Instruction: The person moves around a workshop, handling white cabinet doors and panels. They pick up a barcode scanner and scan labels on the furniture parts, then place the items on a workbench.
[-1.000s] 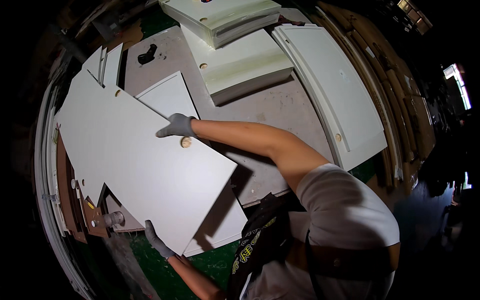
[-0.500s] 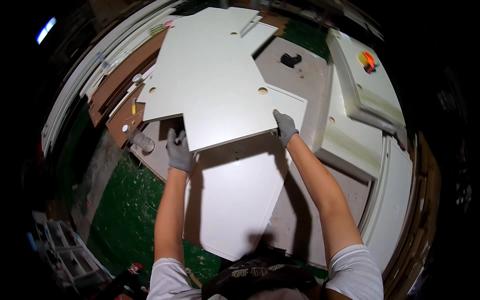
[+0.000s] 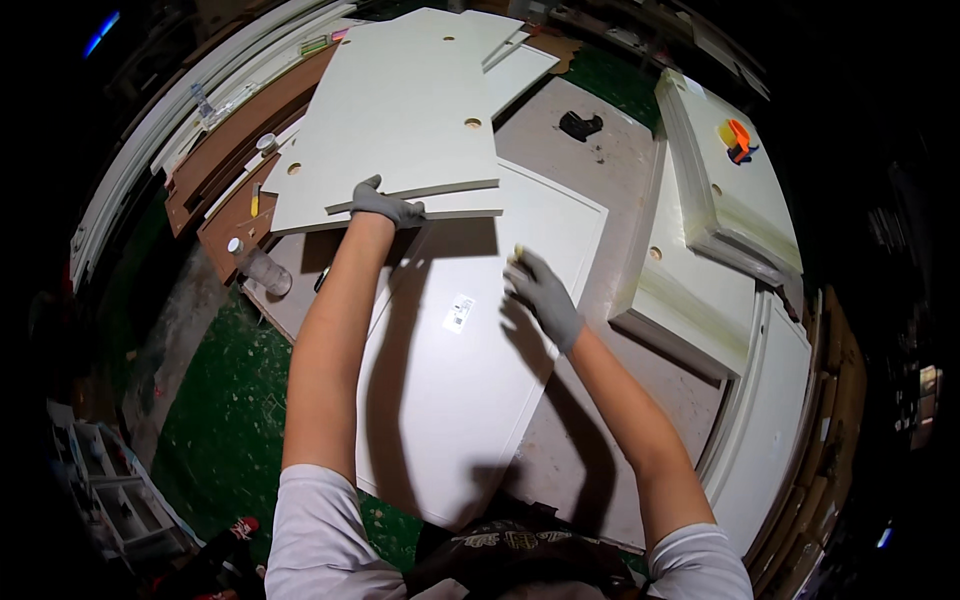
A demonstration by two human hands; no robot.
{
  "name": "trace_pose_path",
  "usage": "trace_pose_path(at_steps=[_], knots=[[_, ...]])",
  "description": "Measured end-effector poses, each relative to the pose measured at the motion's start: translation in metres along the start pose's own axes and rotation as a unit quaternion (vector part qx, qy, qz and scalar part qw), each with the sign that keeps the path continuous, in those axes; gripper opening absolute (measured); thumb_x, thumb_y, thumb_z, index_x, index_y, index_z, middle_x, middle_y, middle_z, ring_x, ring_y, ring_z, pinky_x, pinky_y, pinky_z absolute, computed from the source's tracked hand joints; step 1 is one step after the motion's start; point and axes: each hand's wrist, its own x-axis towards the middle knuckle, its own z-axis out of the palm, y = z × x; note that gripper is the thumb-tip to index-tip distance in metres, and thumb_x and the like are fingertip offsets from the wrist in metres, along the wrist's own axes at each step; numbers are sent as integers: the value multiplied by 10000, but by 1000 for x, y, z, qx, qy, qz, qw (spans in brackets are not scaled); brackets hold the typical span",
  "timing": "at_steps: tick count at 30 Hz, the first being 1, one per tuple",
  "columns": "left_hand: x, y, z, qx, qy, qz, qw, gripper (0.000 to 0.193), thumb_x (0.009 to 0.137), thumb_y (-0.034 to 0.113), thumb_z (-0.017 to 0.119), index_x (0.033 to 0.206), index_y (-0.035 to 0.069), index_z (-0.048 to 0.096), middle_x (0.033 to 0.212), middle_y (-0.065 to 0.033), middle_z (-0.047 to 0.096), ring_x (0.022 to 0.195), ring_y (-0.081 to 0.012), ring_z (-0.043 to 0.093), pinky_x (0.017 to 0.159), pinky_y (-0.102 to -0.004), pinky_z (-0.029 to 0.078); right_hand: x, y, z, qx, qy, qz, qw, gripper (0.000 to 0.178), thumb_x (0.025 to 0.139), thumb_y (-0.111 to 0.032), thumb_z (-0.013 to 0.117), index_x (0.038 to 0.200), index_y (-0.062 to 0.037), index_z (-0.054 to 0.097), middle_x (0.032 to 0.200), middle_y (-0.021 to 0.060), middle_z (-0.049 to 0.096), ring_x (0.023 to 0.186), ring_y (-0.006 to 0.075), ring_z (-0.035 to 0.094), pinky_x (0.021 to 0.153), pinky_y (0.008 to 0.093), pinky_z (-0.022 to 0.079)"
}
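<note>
A gloved right hand (image 3: 545, 300), earlier clasping the upper white panel (image 3: 400, 110), is now off it, over the lower white panel (image 3: 455, 400), where a printed label (image 3: 459, 312) has come into view. The left hand (image 3: 385, 204) has left the notch for the near edge; the upper panel lies farther from the bench's (image 3: 540, 120) near edge.

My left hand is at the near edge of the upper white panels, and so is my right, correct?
Not quite: in the head view, your right hand is over the labelled lower panel, away from the upper panels. Your left hand is at their edge.
</note>
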Motion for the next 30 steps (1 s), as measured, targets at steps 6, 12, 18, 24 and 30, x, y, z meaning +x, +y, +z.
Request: trace_pose_path(at_steps=[6, 12, 18, 24, 30], knots=[[34, 23, -15, 102, -22, -40, 994, 691, 811, 359, 457, 1366, 7, 243, 1382, -269, 210, 1229, -470, 223, 1018, -616, 215, -164, 58, -94, 94, 129, 118, 980, 437, 876, -146, 564, 1261, 6, 426, 1059, 40, 542, 795, 93, 518, 657, 225, 460], [79, 57, -48, 126, -82, 93, 984, 460, 815, 251, 478, 1198, 0, 432, 1169, -215, 439, 1058, -347, 447, 824, -483, 476, -321, 71, -201, -81, 325, 32, 942, 378, 870, -170, 565, 1204, -2, 508, 933, 51, 579, 746, 101, 529, 664, 244, 479], [47, -100, -149, 138, -71, -57, 986, 376, 760, 191, 524, 975, -117, 547, 998, -233, 584, 1015, -362, 516, 913, -511, 436, -485, 81, -325, -213, 604, -8, 768, 410, 854, -194, 553, 1230, -38, 503, 1081, 123, 579, 911, 193, 568, 800, 285, 470], [-148, -428, -247, 225, -113, -447, 858, 368, 843, 198, 542, 1087, -76, 508, 1235, -260, 467, 1217, -400, 389, 1073, -503, 268, -645, 144, -448, -412, 693, 208, 554, 532, 861, -316, 543, 1294, -30, 427, 1303, 190, 443, 1217, 321, 403, 1033, 381, 299], [-214, -593, -341, 694, -573, 26, 435, 190, 797, 34, 625, 964, 21, 537, 1099, -118, 541, 1092, -246, 495, 926, -289, 398, -664, 168, -428, -440, 661, 144, 591, 504, 895, -264, 510, 1278, 52, 426, 1265, 215, 491, 1152, 331, 481, 989, 383, 365]])
